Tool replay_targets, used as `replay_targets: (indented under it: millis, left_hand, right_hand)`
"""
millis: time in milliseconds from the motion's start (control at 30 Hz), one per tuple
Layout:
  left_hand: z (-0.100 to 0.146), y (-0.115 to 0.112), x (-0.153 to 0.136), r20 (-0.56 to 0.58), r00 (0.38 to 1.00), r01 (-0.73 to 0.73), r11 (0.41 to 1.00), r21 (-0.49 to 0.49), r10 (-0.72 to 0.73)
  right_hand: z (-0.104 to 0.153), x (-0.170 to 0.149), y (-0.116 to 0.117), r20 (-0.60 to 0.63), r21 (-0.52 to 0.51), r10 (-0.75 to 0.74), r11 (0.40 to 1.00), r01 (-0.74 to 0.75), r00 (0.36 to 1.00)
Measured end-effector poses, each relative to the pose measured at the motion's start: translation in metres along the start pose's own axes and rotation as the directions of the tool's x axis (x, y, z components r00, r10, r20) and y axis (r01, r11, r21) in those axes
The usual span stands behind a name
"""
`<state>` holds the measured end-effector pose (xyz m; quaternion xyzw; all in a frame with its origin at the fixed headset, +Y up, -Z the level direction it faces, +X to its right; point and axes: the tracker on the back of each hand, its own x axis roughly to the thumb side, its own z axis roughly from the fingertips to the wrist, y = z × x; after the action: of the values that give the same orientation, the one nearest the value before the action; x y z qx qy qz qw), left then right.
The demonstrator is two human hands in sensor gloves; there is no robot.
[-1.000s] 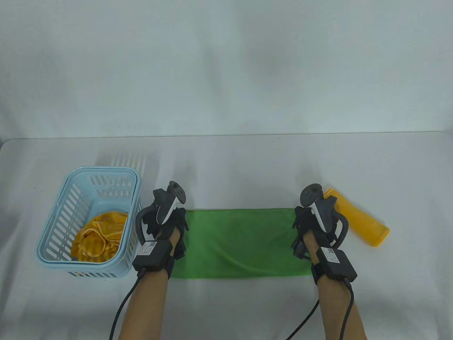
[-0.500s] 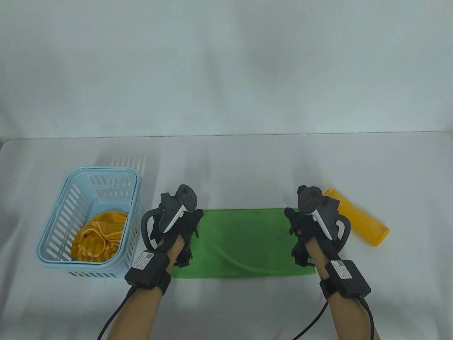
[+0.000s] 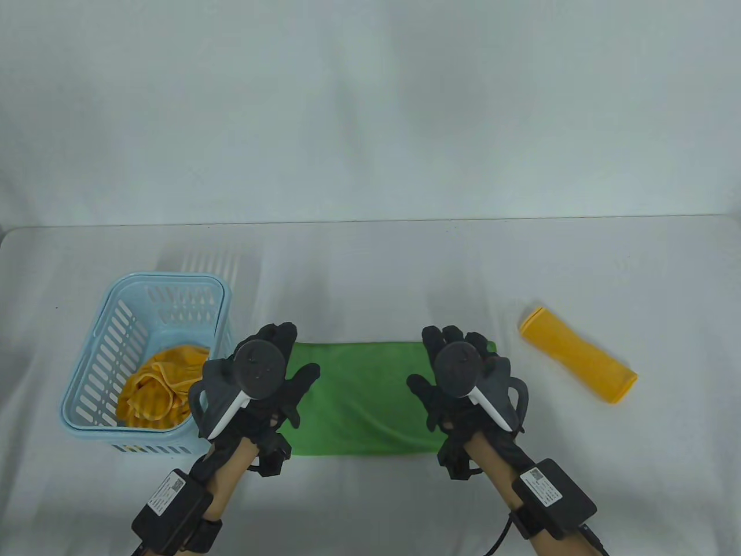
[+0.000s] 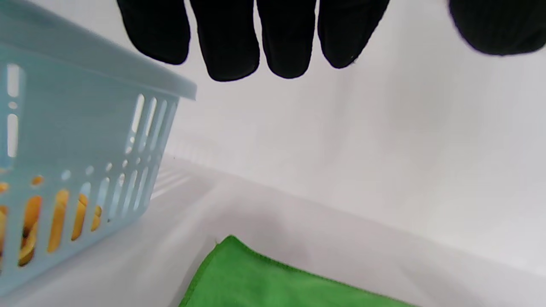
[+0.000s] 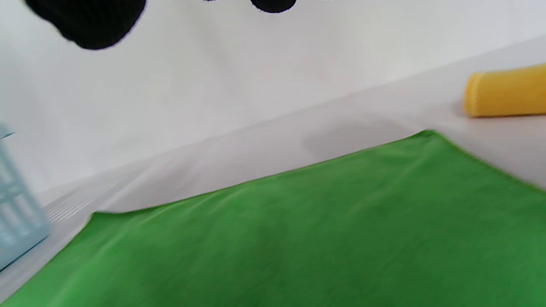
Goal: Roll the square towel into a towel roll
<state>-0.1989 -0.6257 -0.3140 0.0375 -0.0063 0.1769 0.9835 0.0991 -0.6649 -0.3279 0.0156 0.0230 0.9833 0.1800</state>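
1. While folded into a flat strip, the green towel (image 3: 362, 399) lies on the counter (image 3: 370, 272) between both hands.
2. Left hand (image 3: 263, 382), right hand (image 3: 463, 385): fingers spread wide, holding nothing.
3. Towel's ends hidden under hands; contact unclear.

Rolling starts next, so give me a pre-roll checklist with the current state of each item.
1. Green towel lies flat in a folded strip: ok.
2. Left hand open over the towel's left end: ok.
3. Right hand open over the right end: ok.
4. Hands actually touching the towel: cannot tell.
5. Blue basket clear of the towel: ok.
6. Finished yellow roll lies apart from the towel: ok.
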Motion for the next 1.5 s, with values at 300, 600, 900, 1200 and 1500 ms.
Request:
replay_targets:
  millis: [300,600,900,1200,1500]
  left_hand:
    - [0.029,0.012,-0.012,0.059,0.997,-0.061,0.995,0.083,0.056]
    - [0.033,0.021,-0.023,0.040,0.997,-0.072,0.987,0.144,0.067]
    - [0.034,0.023,-0.028,0.042,0.994,-0.105,0.984,0.141,0.100]
    - [0.034,0.023,-0.028,0.047,0.992,-0.119,0.984,0.133,0.113]
    - [0.034,0.024,-0.029,0.053,0.992,-0.124,0.982,0.141,0.117]
  right_hand:
    - [0.011,0.067,0.048,0.161,0.106,0.055,0.992,-0.072,0.985]
    - [0.018,0.118,0.102,0.268,0.256,0.058,0.958,-0.129,0.962]
    - [0.010,0.149,0.148,0.378,0.420,0.057,0.879,-0.226,0.924]
    - [-0.006,0.168,0.168,0.327,0.345,0.229,0.874,-0.342,0.917]
    - [-0.016,0.165,0.163,0.273,0.301,0.140,0.927,-0.223,0.952]
